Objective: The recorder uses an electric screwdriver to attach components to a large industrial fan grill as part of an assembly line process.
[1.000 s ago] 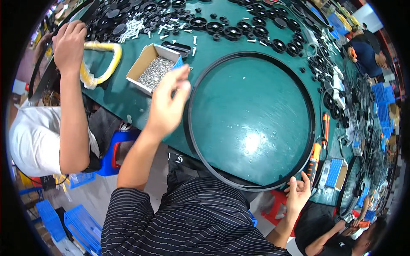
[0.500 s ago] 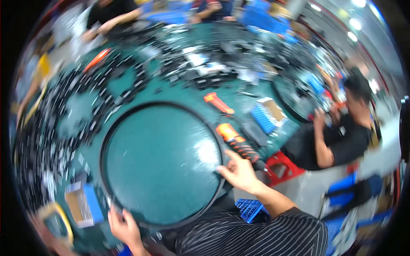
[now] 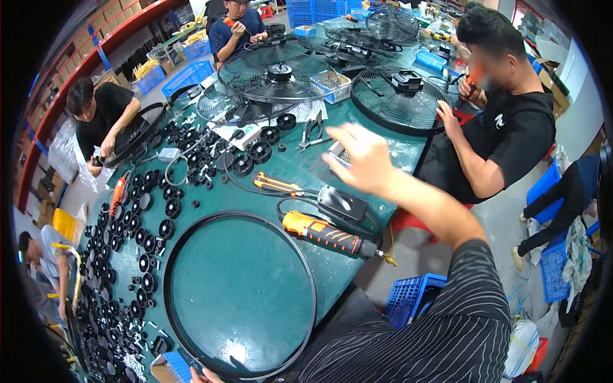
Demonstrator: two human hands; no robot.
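Note:
A large black ring (image 3: 312,281) lies flat on the green table in front of me. At its lower left, the fingertips of my left hand (image 3: 205,376) show at the picture's bottom edge beside a blue-sided box (image 3: 175,368). Most of that hand is cut off, so its grip cannot be made out. My right hand (image 3: 363,158) is raised over the table's right part, fingers spread and holding nothing. It partly covers a small box of tiny metal parts (image 3: 338,153). Nearer to me are an orange-and-black power screwdriver (image 3: 322,233), an orange utility knife (image 3: 277,184) and a black power adapter (image 3: 343,203).
Many black round knobs (image 3: 147,282) and loose small parts cover the table's left side. Pliers (image 3: 311,133) and round wire fan guards (image 3: 279,73) lie farther back. Co-workers sit around the table, one close on my right (image 3: 495,137). A blue crate (image 3: 408,297) stands at lower right.
My right hand has moved from the ring's right rim up and away to the small parts box. The view has shifted, bringing more of the far table into sight; my left hand now sits lower.

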